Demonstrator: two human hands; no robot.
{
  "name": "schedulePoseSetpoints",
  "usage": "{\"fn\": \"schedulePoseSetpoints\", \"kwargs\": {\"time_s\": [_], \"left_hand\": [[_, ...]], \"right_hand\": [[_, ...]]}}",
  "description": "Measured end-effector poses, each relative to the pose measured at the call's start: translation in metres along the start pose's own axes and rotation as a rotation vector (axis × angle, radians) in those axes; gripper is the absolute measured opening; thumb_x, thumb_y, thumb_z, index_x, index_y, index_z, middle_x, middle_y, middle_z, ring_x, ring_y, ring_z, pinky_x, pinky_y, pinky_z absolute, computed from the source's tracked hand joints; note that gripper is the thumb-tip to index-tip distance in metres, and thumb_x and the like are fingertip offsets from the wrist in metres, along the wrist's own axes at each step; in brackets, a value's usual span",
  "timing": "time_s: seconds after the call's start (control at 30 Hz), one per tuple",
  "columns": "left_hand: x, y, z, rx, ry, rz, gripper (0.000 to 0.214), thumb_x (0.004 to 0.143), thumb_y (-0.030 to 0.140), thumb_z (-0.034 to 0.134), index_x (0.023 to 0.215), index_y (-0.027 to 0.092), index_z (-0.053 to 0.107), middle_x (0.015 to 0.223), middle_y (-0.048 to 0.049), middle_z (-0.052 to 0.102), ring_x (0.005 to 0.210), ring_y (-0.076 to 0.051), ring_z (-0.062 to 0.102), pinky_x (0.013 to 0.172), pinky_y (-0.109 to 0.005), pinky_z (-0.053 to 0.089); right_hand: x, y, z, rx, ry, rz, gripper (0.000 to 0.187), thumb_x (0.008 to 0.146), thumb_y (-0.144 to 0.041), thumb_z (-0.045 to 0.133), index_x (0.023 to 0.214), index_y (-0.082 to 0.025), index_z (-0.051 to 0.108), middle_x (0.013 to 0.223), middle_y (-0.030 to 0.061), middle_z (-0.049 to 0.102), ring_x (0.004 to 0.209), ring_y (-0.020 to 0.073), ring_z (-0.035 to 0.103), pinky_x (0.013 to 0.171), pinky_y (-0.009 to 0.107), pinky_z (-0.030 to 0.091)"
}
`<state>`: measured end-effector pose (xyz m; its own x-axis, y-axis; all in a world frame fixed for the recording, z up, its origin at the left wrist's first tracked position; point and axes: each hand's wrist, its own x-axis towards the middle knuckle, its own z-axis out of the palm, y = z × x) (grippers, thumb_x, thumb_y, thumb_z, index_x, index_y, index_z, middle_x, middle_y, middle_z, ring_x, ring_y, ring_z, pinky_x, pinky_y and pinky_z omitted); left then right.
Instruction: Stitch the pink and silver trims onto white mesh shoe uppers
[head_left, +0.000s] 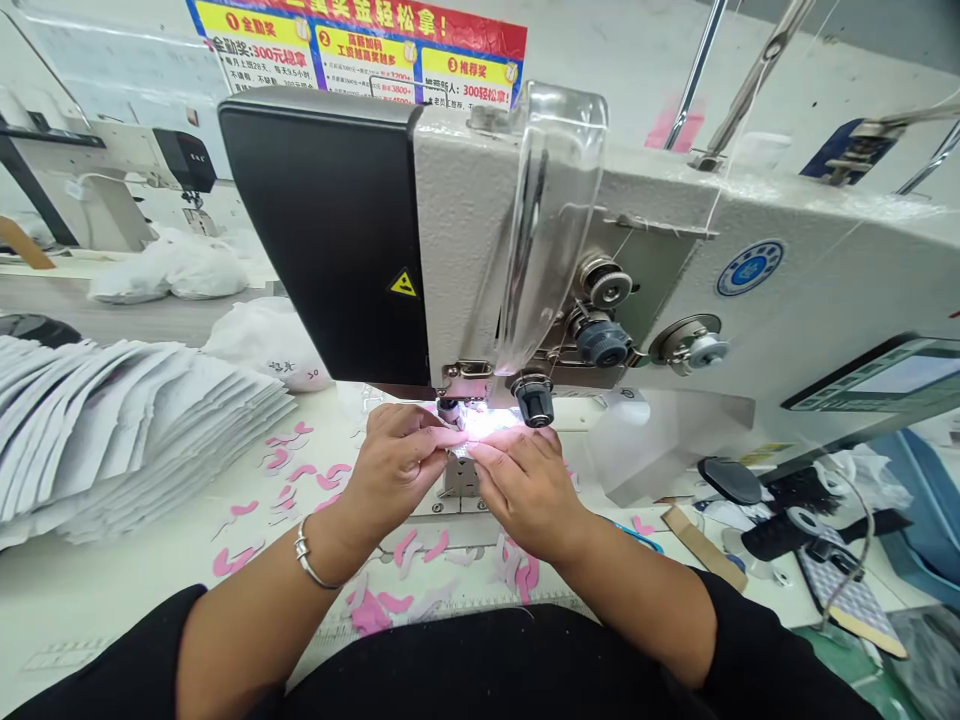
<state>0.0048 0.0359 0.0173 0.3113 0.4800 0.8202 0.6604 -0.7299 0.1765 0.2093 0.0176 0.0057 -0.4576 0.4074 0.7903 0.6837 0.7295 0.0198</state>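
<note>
My left hand (401, 455), a bracelet on its wrist, has its thumb and fingers pinched together just left of the needle area of a sewing machine (480, 200). Opposite it, my right hand (529, 480) is closed with thumb and fingertips meeting at the same spot. Between the fingertips lies a small piece of fabric (466, 447), mostly covered by the fingers and washed out by the machine's bright lamp. Just below them shows the metal needle plate (463, 480). The needle and presser foot are largely hidden behind my hands.
Pink and white fabric scraps (405, 548) litter the table. At left stands a large fanned stack of white pieces (127, 430). On the right are blue-handled scissors (637, 537), a black thread spool (776, 532) and a blue bin (926, 500). A ruler strip (337, 630) runs along the front edge.
</note>
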Motion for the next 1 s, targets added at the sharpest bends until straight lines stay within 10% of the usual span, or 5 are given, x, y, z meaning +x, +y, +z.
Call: {"fn": "schedulePoseSetpoints", "kwargs": {"time_s": [1.0], "left_hand": [[-0.008,0.01,-0.002,0.194,-0.08,0.029,0.028,0.082,0.011,0.064,0.105,0.027,0.067,0.1,-0.0062,0.066,0.101,-0.026,0.059,0.094,-0.047,0.04]], "right_hand": [[-0.002,0.009,0.008,0.005,0.038,0.019,0.035,0.087,-0.008,0.057,0.12,-0.022,0.06,0.105,0.0053,0.069,0.099,0.0195,0.063,0.088,0.037,0.049]]}}
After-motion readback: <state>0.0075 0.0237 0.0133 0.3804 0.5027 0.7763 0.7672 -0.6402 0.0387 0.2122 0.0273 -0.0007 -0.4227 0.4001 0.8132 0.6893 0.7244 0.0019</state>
